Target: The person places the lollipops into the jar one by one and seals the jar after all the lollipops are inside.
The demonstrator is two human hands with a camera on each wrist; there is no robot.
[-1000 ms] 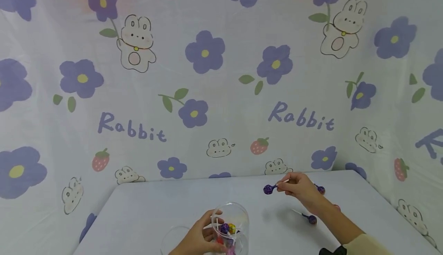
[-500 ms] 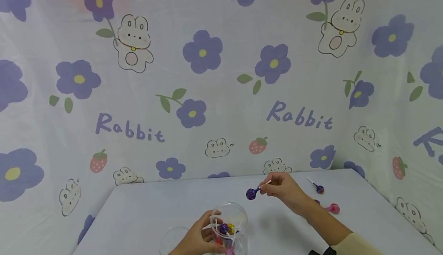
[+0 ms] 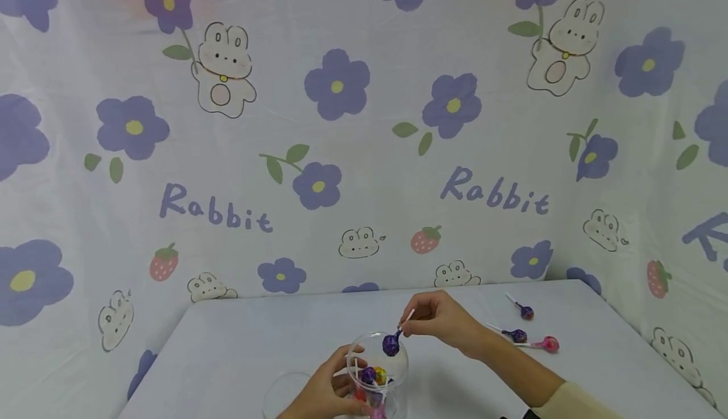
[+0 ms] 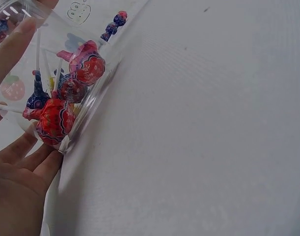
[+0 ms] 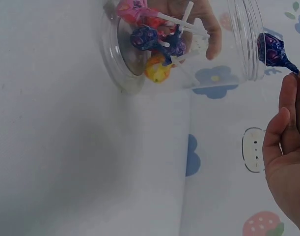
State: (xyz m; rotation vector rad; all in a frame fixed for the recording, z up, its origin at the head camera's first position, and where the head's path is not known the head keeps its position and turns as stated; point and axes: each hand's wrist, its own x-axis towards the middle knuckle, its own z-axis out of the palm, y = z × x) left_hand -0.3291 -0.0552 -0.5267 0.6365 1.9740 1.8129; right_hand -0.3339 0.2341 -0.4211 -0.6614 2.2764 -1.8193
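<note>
My left hand (image 3: 330, 386) grips a clear plastic jar (image 3: 402, 378) from its left side, fingers wrapped around the wall. Inside the jar lie several wrapped lollipops, among them a yellow one (image 5: 158, 69), a red one (image 4: 55, 120) and a pink one (image 4: 87, 64). My right hand (image 3: 446, 323) pinches the white stick of a purple lollipop (image 3: 390, 345). That lollipop hangs head down at the jar's mouth, as the right wrist view (image 5: 272, 50) also has it; whether it touches the rim I cannot tell.
On the white table (image 3: 256, 337), to the right, lie a pink lollipop (image 3: 549, 344) and two purple ones, one nearer (image 3: 516, 335) and one farther back (image 3: 526, 312). A clear round lid (image 3: 279, 390) lies left of the jar, partly behind my left hand. A patterned curtain stands behind the table.
My right hand has carried the purple lollipop leftward and down to the jar's mouth, tipping its head downward. The left hand and jar have stayed in place.
</note>
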